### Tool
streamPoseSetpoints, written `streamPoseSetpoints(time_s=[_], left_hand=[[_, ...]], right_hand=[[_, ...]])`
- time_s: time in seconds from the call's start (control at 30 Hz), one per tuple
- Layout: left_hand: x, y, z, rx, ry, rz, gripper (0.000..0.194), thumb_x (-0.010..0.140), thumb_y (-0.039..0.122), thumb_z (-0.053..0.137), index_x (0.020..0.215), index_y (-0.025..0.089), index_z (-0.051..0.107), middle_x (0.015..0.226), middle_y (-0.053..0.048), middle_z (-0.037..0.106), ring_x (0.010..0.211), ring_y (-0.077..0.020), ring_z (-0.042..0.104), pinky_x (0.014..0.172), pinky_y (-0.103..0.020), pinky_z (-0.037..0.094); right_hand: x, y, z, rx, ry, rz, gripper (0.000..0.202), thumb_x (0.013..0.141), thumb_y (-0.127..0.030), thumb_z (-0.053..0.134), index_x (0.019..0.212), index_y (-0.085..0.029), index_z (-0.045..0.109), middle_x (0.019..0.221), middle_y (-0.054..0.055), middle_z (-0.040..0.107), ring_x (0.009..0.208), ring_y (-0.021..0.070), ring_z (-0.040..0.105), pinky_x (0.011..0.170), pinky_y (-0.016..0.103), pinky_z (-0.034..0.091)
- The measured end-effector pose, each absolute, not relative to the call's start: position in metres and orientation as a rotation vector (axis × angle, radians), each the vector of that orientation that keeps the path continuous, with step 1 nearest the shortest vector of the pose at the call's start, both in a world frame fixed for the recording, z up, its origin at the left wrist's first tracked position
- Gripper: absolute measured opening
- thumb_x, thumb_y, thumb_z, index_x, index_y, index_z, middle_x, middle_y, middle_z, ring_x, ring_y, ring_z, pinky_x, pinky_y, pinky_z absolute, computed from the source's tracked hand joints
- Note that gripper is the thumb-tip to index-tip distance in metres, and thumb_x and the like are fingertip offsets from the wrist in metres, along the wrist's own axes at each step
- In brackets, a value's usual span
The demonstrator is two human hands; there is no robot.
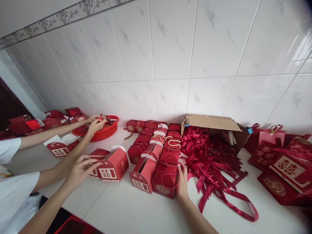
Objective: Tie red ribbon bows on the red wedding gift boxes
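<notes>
My left hand (81,170) reaches in from the lower left. Its thumb and fingertips meet the front left edge of a red gift box (118,164) with a white double-happiness label and a rounded top. Another red box partly shows behind my fingers. My right hand (182,183) rests along the right side of a darker red gift box (164,182) with a cord handle and a gold round emblem, its fingers fairly straight and partly hidden. That box stands at the front of a block of closed red boxes, beside a lighter red box (141,177).
At left, a co-worker's hands (96,123) hold small wrapped pieces over a red basin (107,132). An open box (59,148) stands before it. A cardboard carton (212,122) spills red ribbons (207,162) at right. More red boxes (285,172) lie far right, against the tiled wall.
</notes>
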State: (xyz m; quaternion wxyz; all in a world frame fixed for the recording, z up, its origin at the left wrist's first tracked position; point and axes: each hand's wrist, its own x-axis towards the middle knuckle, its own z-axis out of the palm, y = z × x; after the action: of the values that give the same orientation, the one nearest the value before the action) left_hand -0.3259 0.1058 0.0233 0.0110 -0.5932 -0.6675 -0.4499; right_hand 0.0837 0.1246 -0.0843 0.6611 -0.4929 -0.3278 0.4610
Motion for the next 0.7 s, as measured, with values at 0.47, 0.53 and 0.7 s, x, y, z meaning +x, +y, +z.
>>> streamPoseSetpoints(time_s=[0.47,0.53,0.7], left_hand=[[-0.248,0.099,0.010,-1.979,-1.955,-1.521,0.039,0.062,0.064,0.065,0.066,0.025,0.072,0.083,-0.003,0.052,0.072,-0.0187,0.059,0.060,-0.029,0.053],[-0.240,0.100,0.010,-1.992,-1.956,-1.521,0.036,0.063,0.061,0.066,0.070,0.026,0.072,0.084,-0.003,0.053,0.070,-0.0180,0.059,0.062,-0.030,0.053],[-0.237,0.088,0.013,-1.952,-1.984,-1.561,0.045,0.069,0.052,0.065,0.103,0.024,0.057,0.078,0.001,0.048,0.063,-0.0155,0.057,0.060,-0.028,0.053]], right_hand=[[0.086,0.120,-0.084,-1.130,-0.716,1.056,0.054,0.082,-0.059,0.047,0.120,-0.021,0.050,0.129,0.010,0.052,0.122,0.0254,0.046,0.100,0.038,0.036],[0.086,0.121,-0.086,-1.126,-0.720,1.050,0.055,0.082,-0.060,0.047,0.120,-0.020,0.050,0.127,0.010,0.052,0.121,0.0255,0.047,0.099,0.038,0.038],[0.086,0.122,-0.086,-1.125,-0.728,1.035,0.055,0.082,-0.061,0.046,0.118,-0.019,0.050,0.122,0.010,0.054,0.118,0.0254,0.048,0.099,0.038,0.038]])
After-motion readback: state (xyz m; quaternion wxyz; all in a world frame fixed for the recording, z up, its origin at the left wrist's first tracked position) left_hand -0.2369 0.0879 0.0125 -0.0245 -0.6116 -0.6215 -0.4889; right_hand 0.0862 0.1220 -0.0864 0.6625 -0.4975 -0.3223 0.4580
